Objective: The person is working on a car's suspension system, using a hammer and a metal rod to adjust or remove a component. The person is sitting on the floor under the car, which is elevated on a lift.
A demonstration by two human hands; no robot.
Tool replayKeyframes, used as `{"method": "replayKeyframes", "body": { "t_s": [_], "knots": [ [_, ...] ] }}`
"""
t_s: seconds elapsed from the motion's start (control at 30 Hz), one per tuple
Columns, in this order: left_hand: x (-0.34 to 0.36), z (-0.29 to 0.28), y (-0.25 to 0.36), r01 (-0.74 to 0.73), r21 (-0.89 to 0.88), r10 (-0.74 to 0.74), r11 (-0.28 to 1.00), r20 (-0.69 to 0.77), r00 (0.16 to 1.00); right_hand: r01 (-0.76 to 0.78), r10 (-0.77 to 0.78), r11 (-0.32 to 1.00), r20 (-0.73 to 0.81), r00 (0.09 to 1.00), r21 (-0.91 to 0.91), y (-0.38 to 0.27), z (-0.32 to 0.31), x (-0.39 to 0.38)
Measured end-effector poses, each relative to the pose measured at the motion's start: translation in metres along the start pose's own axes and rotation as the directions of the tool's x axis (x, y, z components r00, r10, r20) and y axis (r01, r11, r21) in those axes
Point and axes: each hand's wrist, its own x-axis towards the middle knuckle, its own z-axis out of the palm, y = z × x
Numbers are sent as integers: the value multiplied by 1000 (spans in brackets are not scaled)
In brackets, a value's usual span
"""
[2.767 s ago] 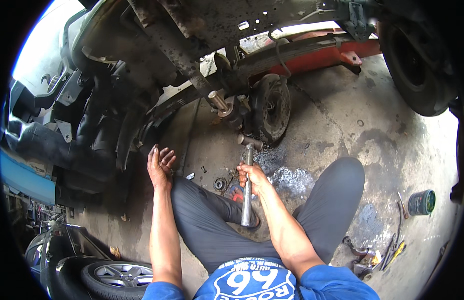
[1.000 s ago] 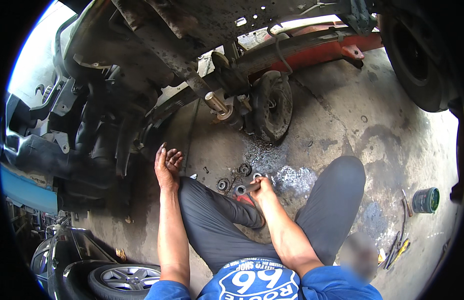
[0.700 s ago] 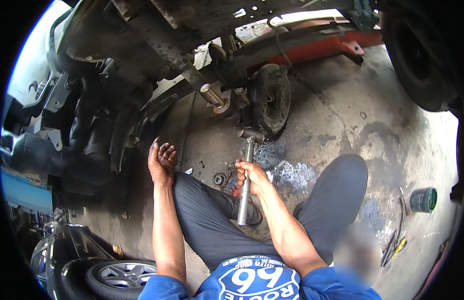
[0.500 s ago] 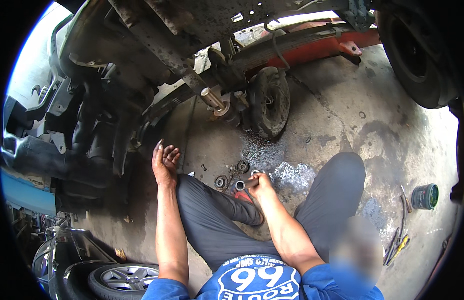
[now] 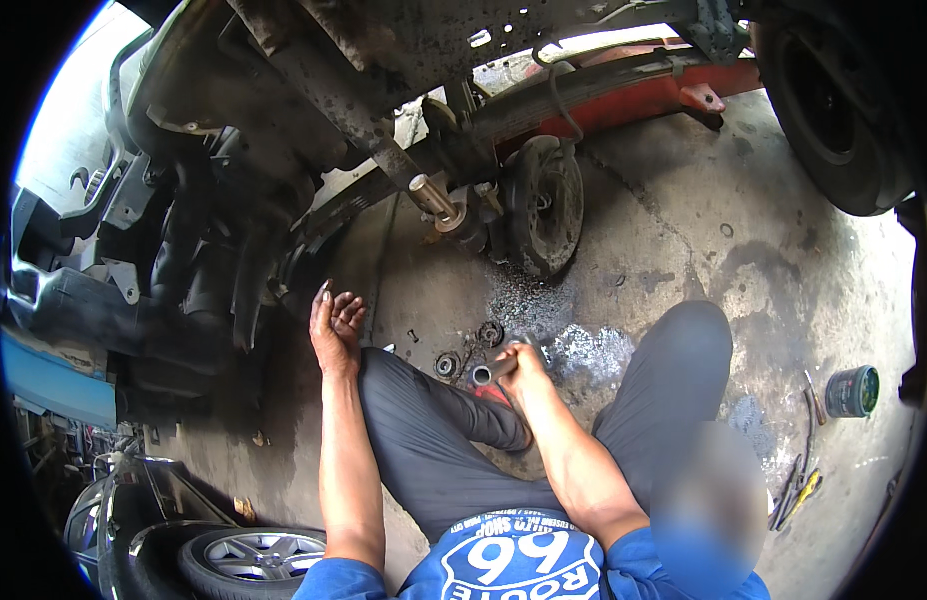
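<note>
My right hand (image 5: 526, 368) is wrapped round a short metal pipe (image 5: 493, 372), whose open end points toward my left knee. My left hand (image 5: 338, 330) is raised beside that knee, fingers loosely curled and apart, holding nothing; dark grime covers the fingertips. Past my right hand, a round dark part (image 5: 490, 333) and a ring-shaped part (image 5: 447, 365) lie on the stained concrete, with a small bolt (image 5: 413, 336) nearby. Ahead, a bare metal spindle (image 5: 438, 203) sticks out from the axle (image 5: 328, 110) under the vehicle, beside a worn round brake part (image 5: 545, 207).
A dark tub with green contents (image 5: 851, 392) stands at the right, near a yellow-handled tool (image 5: 808, 488) and long thin tools. A tyre (image 5: 833, 115) is at the upper right. Black underbody parts (image 5: 183, 230) hang at the left. A car wheel (image 5: 258, 555) is at the lower left.
The view has shifted slightly. My right hand keeps its hold on the pipe, and my left hand stays raised beside my knee.
</note>
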Motion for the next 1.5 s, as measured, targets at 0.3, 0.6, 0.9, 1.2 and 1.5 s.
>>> {"method": "replayKeyframes", "body": {
  "t_s": [0.3, 0.6, 0.9, 1.2, 1.5],
  "knots": [
    [2, -14, -3, 8, -58, -10, 998, -22, 1000, 47, 256, 912, 656, 710, -408, -44, 43, -63],
    [4, 7, -1, 47, -6, -47, 999, -46, 998, -49, 48, 999, 95, 994, 1, -16, 20, -31],
    [7, -6, -4, 34, -62, -36, 997, -33, 999, 19, 288, 862, 521, 804, -506, -22, 39, -57],
    [3, -6, 1, 44, -31, -44, 999, -19, 999, -102, 178, 966, 325, 929, -237, -14, 43, -60],
    [3, 4, -1, 25, -47, -24, 999, 23, 999, -246, 374, 909, 398, 838, -336, 7, 13, -32]
  ]
}}
